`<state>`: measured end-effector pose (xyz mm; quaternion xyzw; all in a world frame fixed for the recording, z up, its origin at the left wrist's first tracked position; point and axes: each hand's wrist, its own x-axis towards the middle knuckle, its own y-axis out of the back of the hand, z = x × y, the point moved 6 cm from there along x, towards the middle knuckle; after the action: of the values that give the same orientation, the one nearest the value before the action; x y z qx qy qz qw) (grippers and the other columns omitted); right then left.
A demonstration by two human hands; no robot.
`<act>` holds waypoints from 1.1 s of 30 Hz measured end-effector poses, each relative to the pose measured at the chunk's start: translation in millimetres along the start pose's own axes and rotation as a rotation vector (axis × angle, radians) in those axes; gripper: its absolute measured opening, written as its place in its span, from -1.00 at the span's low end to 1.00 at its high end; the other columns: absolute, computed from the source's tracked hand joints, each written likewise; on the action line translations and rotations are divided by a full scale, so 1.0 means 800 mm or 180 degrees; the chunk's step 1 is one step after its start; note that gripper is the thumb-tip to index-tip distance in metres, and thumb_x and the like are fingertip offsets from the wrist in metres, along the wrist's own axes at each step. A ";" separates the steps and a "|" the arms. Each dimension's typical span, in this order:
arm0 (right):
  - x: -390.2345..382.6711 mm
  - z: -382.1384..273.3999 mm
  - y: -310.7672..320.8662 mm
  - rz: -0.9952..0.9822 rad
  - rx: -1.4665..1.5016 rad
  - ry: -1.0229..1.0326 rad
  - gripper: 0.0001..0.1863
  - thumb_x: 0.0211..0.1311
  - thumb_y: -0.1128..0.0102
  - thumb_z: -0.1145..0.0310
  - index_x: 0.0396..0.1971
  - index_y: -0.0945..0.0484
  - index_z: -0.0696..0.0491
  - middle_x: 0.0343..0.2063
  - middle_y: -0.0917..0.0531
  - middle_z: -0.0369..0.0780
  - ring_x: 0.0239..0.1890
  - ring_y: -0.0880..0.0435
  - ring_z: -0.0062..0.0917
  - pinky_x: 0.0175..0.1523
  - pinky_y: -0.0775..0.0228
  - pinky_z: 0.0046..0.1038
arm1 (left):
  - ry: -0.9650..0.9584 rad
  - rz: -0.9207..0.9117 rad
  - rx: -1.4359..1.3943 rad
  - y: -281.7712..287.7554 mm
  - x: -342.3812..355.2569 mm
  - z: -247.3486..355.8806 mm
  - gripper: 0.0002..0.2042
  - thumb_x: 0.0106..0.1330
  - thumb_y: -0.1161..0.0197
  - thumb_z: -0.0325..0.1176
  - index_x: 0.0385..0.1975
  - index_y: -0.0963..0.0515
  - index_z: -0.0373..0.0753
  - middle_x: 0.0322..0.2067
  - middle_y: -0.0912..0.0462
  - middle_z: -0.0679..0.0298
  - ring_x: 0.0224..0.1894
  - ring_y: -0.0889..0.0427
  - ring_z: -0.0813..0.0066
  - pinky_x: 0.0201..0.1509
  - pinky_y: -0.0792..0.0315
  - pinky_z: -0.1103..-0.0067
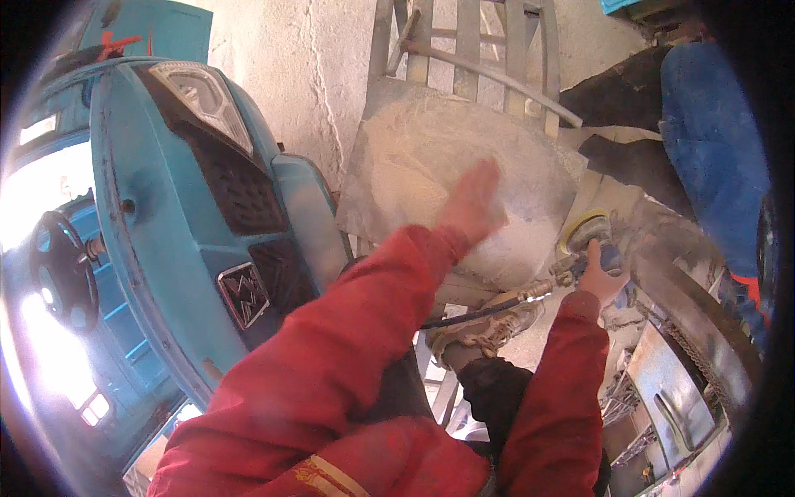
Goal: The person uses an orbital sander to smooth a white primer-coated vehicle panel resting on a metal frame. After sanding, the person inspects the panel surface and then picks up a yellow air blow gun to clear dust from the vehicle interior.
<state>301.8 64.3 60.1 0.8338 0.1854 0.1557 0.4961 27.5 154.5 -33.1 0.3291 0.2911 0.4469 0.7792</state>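
Note:
My left hand (478, 203) rests on a flat, dusty metal panel (397, 157), its fingers stretched out together and nothing visible in it. Pale powder coats the panel in swirls. The panel lies on a slatted metal frame (468, 74). Just off the panel's right edge, my right hand (603, 280) is closed around an air sander (586, 234) with a round yellow-edged pad, which is turned to the side. From the sander a dark air hose (480, 312) with a metal coupling runs left, under my left forearm. Part of the sander's body is hidden by my fingers.
A blue vehicle cab (157, 207) with a headlight stands close on my left. Blue work cloth (716, 149) and dark fabric (638, 166) show at the right. My shoe (489, 327) is below the panel. A curved metal piece (696, 290) and a sheet part (671, 398) lie lower right.

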 end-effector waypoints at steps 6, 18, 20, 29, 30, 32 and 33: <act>-0.033 -0.021 0.023 -0.0103 0.0354 -0.0280 -0.13 -0.30 -0.61 0.01 0.04 -0.44 0.14 0.02 -0.54 -0.06 0.02 -0.56 -0.19 0.11 -0.44 -0.21 | -0.0953 -0.0839 0.0039 -0.016 -0.088 0.022 -0.11 0.12 -0.23 0.08 0.38 -0.07 -0.33 0.41 -0.01 -0.05 0.46 0.05 0.05 0.50 0.11 0.30; -0.071 -0.119 0.044 -0.0569 0.1167 0.0023 -0.12 -0.29 -0.55 -0.02 0.04 -0.37 0.14 -0.09 -0.56 -0.01 -0.07 -0.59 -0.11 0.04 -0.44 -0.14 | 0.0770 -0.0771 0.2356 0.226 -0.129 -0.132 -0.43 0.24 -0.12 -0.04 0.21 -0.36 -0.23 0.16 -0.42 0.04 0.25 -0.35 0.09 0.41 -0.04 0.21; -0.080 -0.132 0.038 -0.0604 0.1025 0.0091 -0.13 -0.28 -0.56 0.03 0.05 -0.37 0.17 -0.09 -0.54 0.01 -0.05 -0.57 -0.13 0.06 -0.42 -0.15 | 0.1082 -0.0861 0.2304 0.240 -0.135 -0.142 -0.55 0.26 -0.10 -0.09 0.09 -0.48 -0.19 -0.03 -0.59 0.05 0.10 -0.50 0.12 0.37 -0.09 0.20; -0.167 -0.195 0.095 -0.1346 0.1647 0.0465 -0.21 -0.19 -0.54 0.18 0.06 -0.37 0.20 0.02 -0.48 0.01 0.04 -0.52 -0.17 0.13 -0.40 -0.23 | 0.0962 0.0078 -0.0316 0.230 -0.219 -0.022 -0.66 0.20 -0.24 -0.26 -0.05 -0.54 -0.26 -0.17 -0.63 0.05 -0.07 -0.58 0.04 0.06 -0.43 0.30; -0.178 -0.199 0.106 -0.1498 0.1747 0.0321 -0.20 -0.19 -0.55 0.19 0.07 -0.37 0.20 0.02 -0.48 0.00 0.04 -0.52 -0.18 0.13 -0.40 -0.24 | 0.0921 -0.0057 -0.0526 0.224 -0.233 0.006 -0.63 0.26 -0.22 -0.19 -0.02 -0.53 -0.27 -0.13 -0.63 0.04 -0.04 -0.58 0.05 0.08 -0.41 0.30; -0.199 -0.200 0.134 -0.1797 0.1933 -0.0070 -0.20 -0.18 -0.55 0.19 0.08 -0.36 0.19 0.02 -0.48 -0.01 0.04 -0.52 -0.21 0.13 -0.40 -0.26 | 0.1481 -0.0506 -0.1390 0.206 -0.272 0.061 -0.56 0.34 -0.13 -0.02 0.00 -0.53 -0.28 -0.04 -0.62 0.05 0.02 -0.57 0.12 0.10 -0.40 0.32; -0.208 -0.200 0.150 -0.1856 0.1869 -0.0187 -0.20 -0.18 -0.55 0.18 0.08 -0.36 0.19 0.02 -0.48 -0.02 0.03 -0.53 -0.24 0.13 -0.40 -0.27 | 0.1535 -0.0411 -0.1664 0.206 -0.292 0.095 -0.53 0.36 -0.08 0.02 -0.01 -0.54 -0.29 -0.07 -0.63 0.05 -0.02 -0.60 0.17 0.06 -0.43 0.34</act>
<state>102.7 57.8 227.3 0.8566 0.4361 -0.0746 0.2655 -99.4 -8.6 178.0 -0.0153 0.3626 0.5209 0.7726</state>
